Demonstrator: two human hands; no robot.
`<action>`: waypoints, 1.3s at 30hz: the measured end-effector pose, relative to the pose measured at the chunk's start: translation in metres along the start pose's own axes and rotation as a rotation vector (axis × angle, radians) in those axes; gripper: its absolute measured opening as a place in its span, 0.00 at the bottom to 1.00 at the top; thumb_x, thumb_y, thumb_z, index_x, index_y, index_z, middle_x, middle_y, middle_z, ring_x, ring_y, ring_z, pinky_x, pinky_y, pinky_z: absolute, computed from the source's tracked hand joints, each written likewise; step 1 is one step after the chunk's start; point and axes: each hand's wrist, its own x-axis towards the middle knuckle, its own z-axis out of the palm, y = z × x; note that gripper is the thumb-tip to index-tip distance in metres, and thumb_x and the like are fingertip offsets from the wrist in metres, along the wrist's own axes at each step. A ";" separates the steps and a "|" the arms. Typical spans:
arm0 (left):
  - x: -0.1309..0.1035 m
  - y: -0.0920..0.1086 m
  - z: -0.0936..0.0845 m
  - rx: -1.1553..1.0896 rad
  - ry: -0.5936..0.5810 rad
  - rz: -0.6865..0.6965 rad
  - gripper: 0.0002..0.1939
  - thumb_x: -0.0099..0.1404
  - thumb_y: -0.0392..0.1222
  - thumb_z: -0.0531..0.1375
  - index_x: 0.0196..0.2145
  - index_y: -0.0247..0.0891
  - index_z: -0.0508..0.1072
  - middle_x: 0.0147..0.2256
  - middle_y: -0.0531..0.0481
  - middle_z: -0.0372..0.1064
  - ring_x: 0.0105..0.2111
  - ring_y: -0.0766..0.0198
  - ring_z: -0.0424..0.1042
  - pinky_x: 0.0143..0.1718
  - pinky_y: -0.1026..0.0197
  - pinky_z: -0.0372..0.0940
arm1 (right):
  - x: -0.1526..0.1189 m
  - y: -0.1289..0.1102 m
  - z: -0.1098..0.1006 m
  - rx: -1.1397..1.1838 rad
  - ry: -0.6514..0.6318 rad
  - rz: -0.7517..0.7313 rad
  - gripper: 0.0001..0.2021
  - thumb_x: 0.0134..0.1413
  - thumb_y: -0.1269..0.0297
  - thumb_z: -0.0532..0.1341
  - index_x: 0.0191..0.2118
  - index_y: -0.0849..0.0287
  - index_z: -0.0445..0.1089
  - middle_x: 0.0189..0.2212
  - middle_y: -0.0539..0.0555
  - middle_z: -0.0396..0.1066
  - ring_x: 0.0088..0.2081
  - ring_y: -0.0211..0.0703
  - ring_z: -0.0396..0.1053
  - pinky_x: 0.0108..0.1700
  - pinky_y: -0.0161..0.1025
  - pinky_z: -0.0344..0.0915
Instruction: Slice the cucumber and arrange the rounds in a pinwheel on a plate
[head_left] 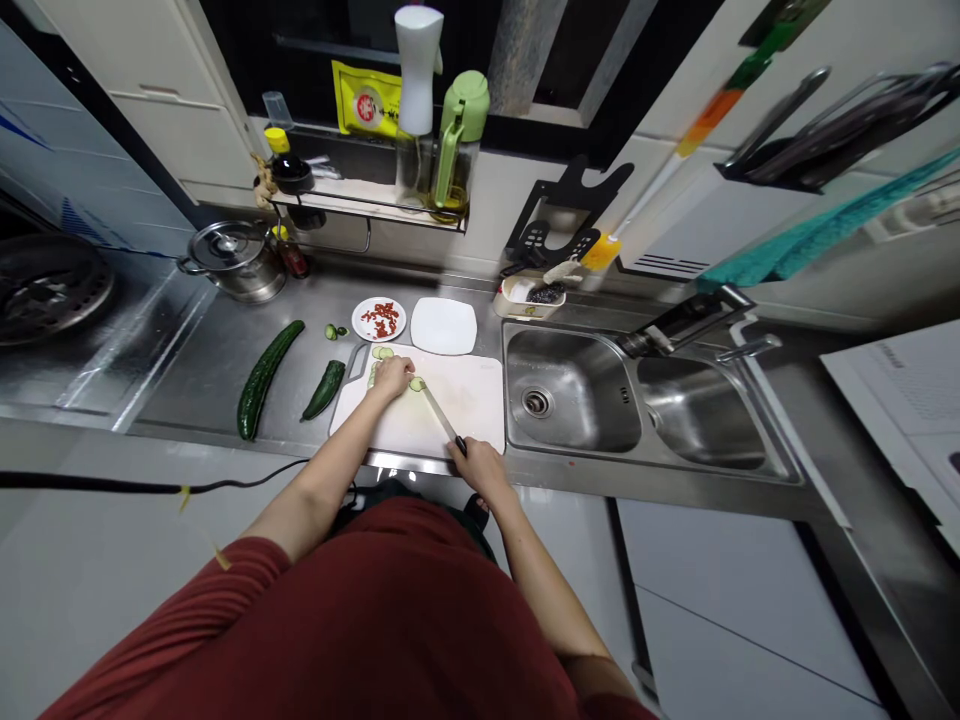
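Steel counter (187, 385), wall shelf above it. White board (480, 400) on the counter, taken as clock centre, twelve pointing away from the person. Sink (574, 326) at three, just beside. Plate (444, 326) just past twelve, dish (357, 320) of red bits at eleven. Cut cucumber (325, 390) at nine, whole cucumber (270, 380) farther out on the same line.

Slices (382, 352) on the board toward ten, partly hidden by the left hand (394, 378); one lone slice (417, 384) near centre, at the knife tip.

Right hand (480, 468) between four and five, fingers closed round the handle of the knife (441, 412), blade pointing to eleven. Left fingers bent, partly closed; cannot tell whether they pinch anything.

Risks, as judged: tip lies close to the left fingers, so a slip toward eleven could nick them. Wet slices may slide or cling to the blade. Board, if damp beneath on smooth steel, could skid under pressure. A careless left-hand sweep toward eleven might jog the dish.
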 end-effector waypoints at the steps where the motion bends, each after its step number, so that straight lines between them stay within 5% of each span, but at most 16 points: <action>1: 0.000 0.000 0.001 0.001 -0.001 -0.001 0.07 0.59 0.40 0.61 0.37 0.44 0.77 0.41 0.46 0.74 0.45 0.54 0.70 0.48 0.54 0.59 | 0.000 0.000 0.000 -0.004 -0.001 -0.003 0.27 0.65 0.45 0.46 0.45 0.62 0.73 0.41 0.66 0.75 0.44 0.52 0.72 0.43 0.39 0.61; 39: 0.005 -0.005 0.001 -0.031 -0.044 -0.034 0.08 0.58 0.40 0.62 0.37 0.44 0.76 0.40 0.51 0.75 0.44 0.58 0.70 0.48 0.56 0.59 | 0.000 0.004 -0.011 -0.092 -0.120 -0.014 0.25 0.67 0.49 0.46 0.46 0.63 0.72 0.44 0.66 0.74 0.47 0.54 0.72 0.45 0.42 0.64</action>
